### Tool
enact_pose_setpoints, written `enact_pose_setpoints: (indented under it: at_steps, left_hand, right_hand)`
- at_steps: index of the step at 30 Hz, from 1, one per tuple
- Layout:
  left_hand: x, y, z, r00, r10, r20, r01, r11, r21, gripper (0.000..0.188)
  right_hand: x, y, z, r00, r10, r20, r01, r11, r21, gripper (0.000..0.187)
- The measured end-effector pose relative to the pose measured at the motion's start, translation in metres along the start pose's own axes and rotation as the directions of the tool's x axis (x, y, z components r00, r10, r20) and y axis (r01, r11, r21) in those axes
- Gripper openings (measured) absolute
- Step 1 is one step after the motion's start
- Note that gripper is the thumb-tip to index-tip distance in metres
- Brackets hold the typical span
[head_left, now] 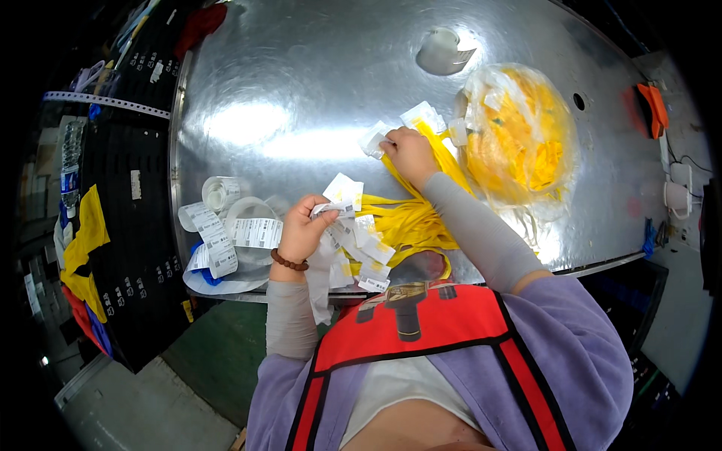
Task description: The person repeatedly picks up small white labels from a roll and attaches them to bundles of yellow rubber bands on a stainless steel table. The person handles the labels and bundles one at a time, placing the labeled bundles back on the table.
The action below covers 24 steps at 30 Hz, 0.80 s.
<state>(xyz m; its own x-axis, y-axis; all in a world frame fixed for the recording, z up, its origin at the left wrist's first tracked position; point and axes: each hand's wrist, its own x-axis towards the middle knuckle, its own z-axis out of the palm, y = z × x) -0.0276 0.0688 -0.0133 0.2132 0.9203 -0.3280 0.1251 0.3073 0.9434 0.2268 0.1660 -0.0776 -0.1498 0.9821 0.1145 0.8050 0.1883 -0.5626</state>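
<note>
White glare patches on metal table [316, 75]; dim surroundings; edges bent, corners black.

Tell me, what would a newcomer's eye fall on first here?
Probably the bulging clear plastic bag, its contents bright yellow, at the right of the shiny metal table. Next, the tangle of yellow strips with white tags near the table's front edge. The red apron also stands out, low in the middle.

Beyond the left grip [303, 228], the counter [301, 83] offers open passage. To that grip's left, coiled label strips [256, 232] obstruct; between it and the right grip [412, 156], yellow straps [410, 219] fan out. A bulging clear bag [519, 131], just right of the right grip, bars sideways passage.
</note>
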Motion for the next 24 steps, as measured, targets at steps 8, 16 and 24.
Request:
enact_pose_setpoints:
  at_steps: [8, 16, 24]
  left_hand:
    - [0.011, 0.007, 0.033, 1.000, 0.011, -0.012, -0.013, 0.986, -0.166, 0.017]
    - [0.013, 0.003, 0.069, 0.999, -0.025, -0.021, 0.018, 0.958, -0.285, 0.022]
    - [0.012, -0.001, 0.085, 0.990, -0.083, -0.116, 0.042, 0.947, -0.318, 0.019]
  right_hand:
    - [-0.047, -0.038, -0.036, 0.971, 0.220, 0.092, -0.224, 0.714, 0.663, 0.017]
    - [-0.086, -0.051, -0.044, 0.887, 0.315, 0.338, -0.436, 0.329, 0.838, 0.021]
    - [-0.098, -0.048, -0.043, 0.909, 0.269, 0.318, -0.396, 0.316, 0.862, 0.021]
